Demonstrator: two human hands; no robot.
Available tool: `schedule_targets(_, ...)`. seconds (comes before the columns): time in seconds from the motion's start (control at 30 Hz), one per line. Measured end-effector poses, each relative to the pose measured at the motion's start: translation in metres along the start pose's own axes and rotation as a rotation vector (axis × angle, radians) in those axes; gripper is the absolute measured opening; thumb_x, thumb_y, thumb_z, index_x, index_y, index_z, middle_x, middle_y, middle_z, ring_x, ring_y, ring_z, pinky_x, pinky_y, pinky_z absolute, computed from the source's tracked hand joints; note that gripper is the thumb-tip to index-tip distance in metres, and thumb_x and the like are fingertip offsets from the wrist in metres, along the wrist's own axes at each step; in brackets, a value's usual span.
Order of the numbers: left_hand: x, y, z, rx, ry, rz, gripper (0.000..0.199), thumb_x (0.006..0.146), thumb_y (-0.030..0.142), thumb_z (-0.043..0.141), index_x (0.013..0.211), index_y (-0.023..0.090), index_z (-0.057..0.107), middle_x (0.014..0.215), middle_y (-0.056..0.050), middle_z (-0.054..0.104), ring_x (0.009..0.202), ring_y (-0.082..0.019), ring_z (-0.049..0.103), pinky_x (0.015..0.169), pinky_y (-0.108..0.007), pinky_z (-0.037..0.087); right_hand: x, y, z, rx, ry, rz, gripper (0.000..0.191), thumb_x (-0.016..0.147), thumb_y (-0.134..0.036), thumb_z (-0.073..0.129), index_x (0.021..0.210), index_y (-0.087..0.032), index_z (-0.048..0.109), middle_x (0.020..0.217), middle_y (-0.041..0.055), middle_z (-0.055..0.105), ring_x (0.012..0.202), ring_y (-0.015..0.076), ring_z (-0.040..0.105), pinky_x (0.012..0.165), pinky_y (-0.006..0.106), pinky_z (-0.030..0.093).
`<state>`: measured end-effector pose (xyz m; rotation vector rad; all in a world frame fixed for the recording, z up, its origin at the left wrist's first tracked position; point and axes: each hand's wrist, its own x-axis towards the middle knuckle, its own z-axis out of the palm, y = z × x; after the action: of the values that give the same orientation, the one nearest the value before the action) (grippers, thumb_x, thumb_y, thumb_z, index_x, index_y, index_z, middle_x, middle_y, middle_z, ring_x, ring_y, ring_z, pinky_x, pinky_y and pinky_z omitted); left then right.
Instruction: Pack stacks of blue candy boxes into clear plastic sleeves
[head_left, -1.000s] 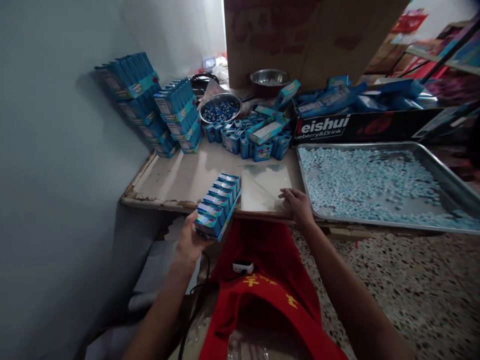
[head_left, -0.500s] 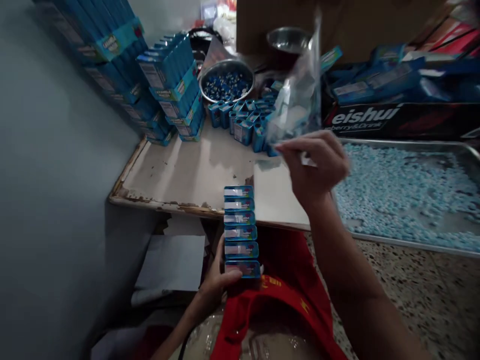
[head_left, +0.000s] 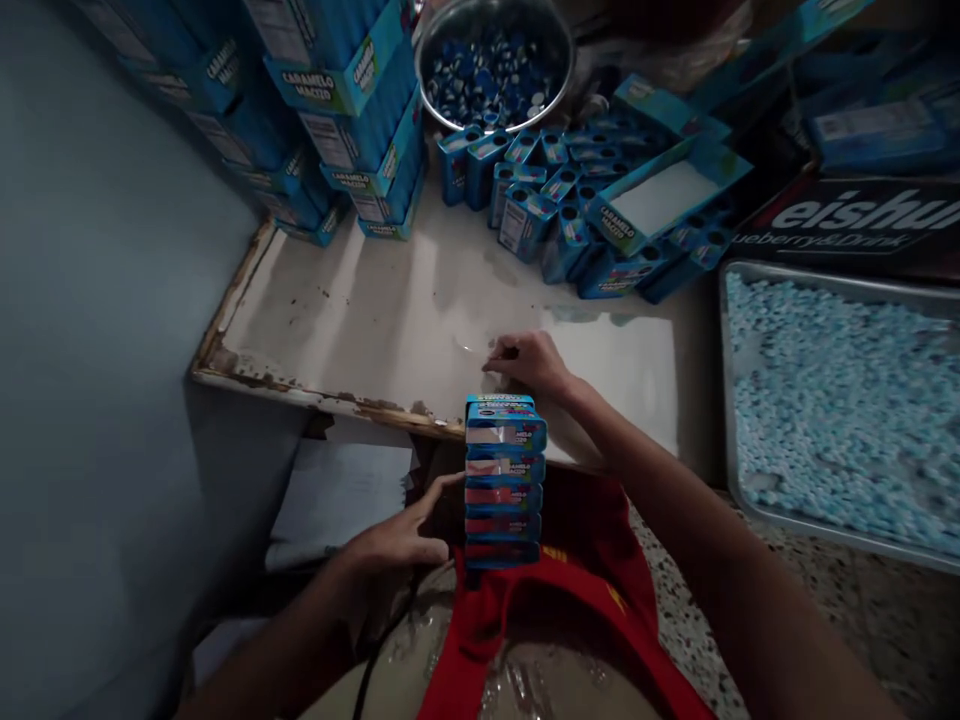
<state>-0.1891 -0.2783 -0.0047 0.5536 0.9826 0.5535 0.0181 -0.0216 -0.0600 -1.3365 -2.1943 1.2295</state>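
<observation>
A row of small blue candy boxes [head_left: 504, 496] projects from the table edge over my lap, their narrow labelled sides facing up. Beside it, my left hand [head_left: 401, 530] has its thumb and forefinger apart; the fingertips reach the row's left side, and its other fingers are mostly hidden. Just beyond the far end of the row, my right hand [head_left: 529, 362] is closed in a pinch. A faint, clear plastic edge [head_left: 471, 348] shows at its fingertips, apparently part of the clear bag; the rest of the bag is hard to make out.
Tall stacks of packed blue boxes [head_left: 367, 130] stand at the back left. A metal bowl [head_left: 424, 85] of blue-and-white pieces sits behind loose upright boxes [head_left: 525, 220]. An open blue carton [head_left: 622, 225] lies on them. At right is a metal tray [head_left: 735, 400] of pale blue candies.
My right hand has come down and left with the clear bag, from above the table to the row's far end. My left thumb has come off the boxes. The view has shifted closer.
</observation>
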Motion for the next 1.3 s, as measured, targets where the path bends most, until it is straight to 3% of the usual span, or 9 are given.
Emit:
schedule_targets(0.1,0.009,0.045,-0.015,0.383,0.335,0.1,0.039,0.081,0.054,0.084,0.102,0.021,0.081,0.1,-0.01,0.081,0.09,-0.027,0.076,0.087,-0.04,0.061,-0.002,-0.007,0.001,-0.014,-0.029,-0.032,0.011,0.079,-0.022,0.09,0.077,-0.019,0.08,0.074,-0.0001,0.076,0.066,0.0109,0.062,0.066,0.024,0.039)
schedule_targets(0.2,0.035,0.098,-0.022,0.891,0.708,0.523,0.025,0.089,0.043,0.079,0.102,0.023,0.08,0.094,-0.007,0.08,0.085,-0.024,0.073,0.086,-0.039,0.061,0.003,-0.019,-0.002,-0.039,-0.055,-0.072,0.013,0.078,-0.022,0.09,0.075,-0.019,0.078,0.074,-0.0003,0.076,0.067,0.0113,0.063,0.065,0.024,0.039)
schedule_targets(0.3,0.072,0.137,-0.023,1.485,0.688,0.801,0.024,0.09,0.027,0.078,0.113,0.02,0.079,0.111,-0.011,0.078,0.111,-0.029,0.069,0.102,-0.045,0.056,0.01,-0.033,-0.006,-0.107,-0.097,-0.099,0.014,0.077,-0.022,0.09,0.074,-0.02,0.076,0.075,-0.0008,0.076,0.068,0.0122,0.063,0.064,0.024,0.037)
schedule_targets(0.4,0.104,0.153,-0.026,1.834,0.543,0.786,0.017,0.089,0.016,0.072,0.105,0.015,0.079,0.11,-0.014,0.076,0.109,-0.03,0.067,0.094,-0.043,0.056,0.012,-0.042,-0.007,-0.177,-0.144,-0.126,0.014,0.079,-0.021,0.089,0.073,-0.02,0.076,0.074,-0.0012,0.075,0.068,0.0125,0.062,0.063,0.024,0.035)
schedule_targets(0.57,0.125,0.152,-0.034,2.012,0.499,0.639,0.02,0.096,0.015,0.061,0.082,0.015,0.075,0.081,-0.01,0.069,0.084,-0.024,0.063,0.071,-0.035,0.048,0.01,-0.041,-0.006,-0.181,-0.153,-0.141,0.019,0.079,-0.031,0.091,0.074,-0.02,0.076,0.075,-0.0001,0.076,0.07,0.0134,0.064,0.064,0.025,0.035)
schedule_targets(0.7,0.119,0.148,-0.031,2.004,0.605,0.626,0.022,0.096,0.012,0.058,0.081,0.016,0.074,0.079,-0.01,0.067,0.081,-0.024,0.06,0.061,-0.035,0.037,-0.001,-0.029,-0.018,-0.223,-0.109,-0.13,0.015,0.086,-0.033,0.085,0.084,-0.021,0.077,0.078,-0.0001,0.076,0.07,0.013,0.064,0.065,0.025,0.035)
schedule_targets(0.87,0.105,0.129,-0.027,2.018,0.75,0.689,0.029,0.099,0.011,0.054,0.076,0.018,0.069,0.077,-0.009,0.066,0.077,-0.023,0.057,0.06,-0.036,0.028,-0.037,-0.005,-0.04,-0.528,-0.025,-0.168,0.011,0.092,-0.022,0.072,0.082,-0.021,0.074,0.089,0.0036,0.077,0.075,0.0157,0.064,0.063,0.029,0.027)
schedule_targets(1.07,0.091,0.099,-0.019,2.07,0.838,0.784,0.027,0.098,0.01,0.058,0.074,0.02,0.065,0.073,-0.006,0.064,0.075,-0.023,0.056,0.06,-0.037,0.029,-0.081,0.004,-0.032,-0.626,0.018,-0.121,0.02,0.099,-0.021,0.062,0.084,-0.02,0.075,0.088,0.0052,0.078,0.077,0.0174,0.066,0.064,0.031,0.029)
schedule_targets(1.3,0.077,0.11,0.008,2.011,0.817,0.584,0.023,0.097,0.013,0.059,0.077,0.02,0.066,0.079,-0.007,0.068,0.079,-0.023,0.062,0.06,-0.035,0.032,-0.095,-0.016,-0.034,-0.466,0.074,-0.035,0.018,0.098,-0.025,0.066,0.086,-0.02,0.079,0.088,0.0062,0.08,0.076,0.0178,0.069,0.064,0.029,0.037)
